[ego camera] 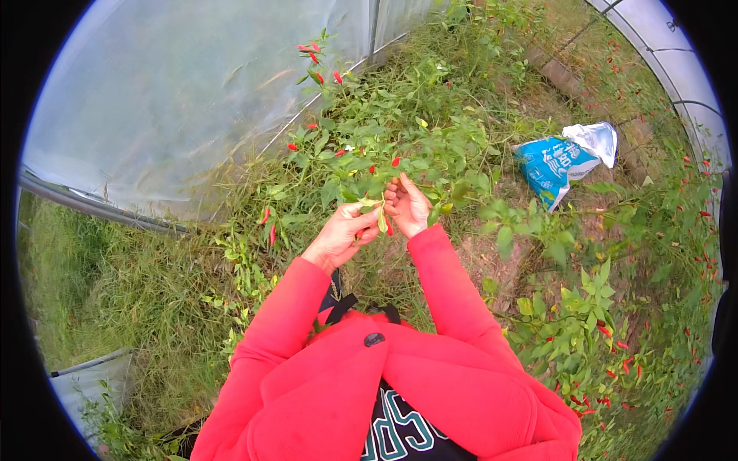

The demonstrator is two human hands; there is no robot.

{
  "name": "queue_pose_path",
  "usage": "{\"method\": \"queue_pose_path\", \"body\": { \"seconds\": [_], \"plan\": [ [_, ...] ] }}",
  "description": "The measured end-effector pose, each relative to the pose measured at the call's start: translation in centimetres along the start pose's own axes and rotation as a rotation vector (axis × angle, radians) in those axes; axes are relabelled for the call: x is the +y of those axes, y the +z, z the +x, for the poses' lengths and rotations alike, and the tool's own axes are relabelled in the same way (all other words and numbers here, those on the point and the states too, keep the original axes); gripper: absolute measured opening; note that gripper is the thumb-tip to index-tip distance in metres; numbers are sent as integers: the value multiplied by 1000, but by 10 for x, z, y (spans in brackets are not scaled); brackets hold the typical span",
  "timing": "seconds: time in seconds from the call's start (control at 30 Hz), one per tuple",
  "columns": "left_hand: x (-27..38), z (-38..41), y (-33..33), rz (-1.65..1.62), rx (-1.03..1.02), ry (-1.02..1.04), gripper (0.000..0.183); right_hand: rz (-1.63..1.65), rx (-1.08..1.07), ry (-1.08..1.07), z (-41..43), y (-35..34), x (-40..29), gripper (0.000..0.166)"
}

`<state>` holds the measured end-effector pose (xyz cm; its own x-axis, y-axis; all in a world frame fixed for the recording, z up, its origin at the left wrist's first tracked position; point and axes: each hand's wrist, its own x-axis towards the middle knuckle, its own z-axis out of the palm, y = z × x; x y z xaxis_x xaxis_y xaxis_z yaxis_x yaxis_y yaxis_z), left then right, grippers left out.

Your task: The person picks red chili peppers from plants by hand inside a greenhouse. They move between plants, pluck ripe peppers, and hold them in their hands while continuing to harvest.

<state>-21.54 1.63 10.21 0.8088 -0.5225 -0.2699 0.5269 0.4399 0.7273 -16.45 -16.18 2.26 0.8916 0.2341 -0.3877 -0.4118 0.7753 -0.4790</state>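
Both of my hands meet at the near side of a green chili pepper plant point(398, 138) dotted with red fruit. My left hand point(349, 230) pinches a leafy stem between thumb and fingers, with a bit of red showing at its curled fingers. Close beside it, my right hand point(406, 204) has its palm turned up and its fingers curled; whether it holds anything cannot be told. A red chili pepper point(389, 226) hangs between the two hands, below the fingertips. Another red chili point(395, 162) shows just beyond my right fingertips.
Translucent plastic greenhouse sheeting point(190, 104) rises at the left, with a metal pole point(374, 29). A blue and white plastic bag point(556, 164) bearing writing lies at the right. More chili plants point(588, 305) stand at the lower right; tall grass point(138, 288) grows at the left.
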Motion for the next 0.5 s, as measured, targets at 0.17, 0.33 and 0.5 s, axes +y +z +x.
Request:
{"method": "queue_pose_path", "body": {
  "seconds": [0.17, 0.33, 0.5],
  "plan": [
    [-3, -25, -11, 10, 138, -27, 16, -348, -188, 40, -39, 24, 8, 38],
    [-8, -40, -7, 201, 247, -5, 6, -715, -243, -104, -63, 31, 17, 18],
    [-19, -44, -6, 648, 223, 227, 7, -755, -257, -104, -73, 30, 19, 19]
  ]
}}
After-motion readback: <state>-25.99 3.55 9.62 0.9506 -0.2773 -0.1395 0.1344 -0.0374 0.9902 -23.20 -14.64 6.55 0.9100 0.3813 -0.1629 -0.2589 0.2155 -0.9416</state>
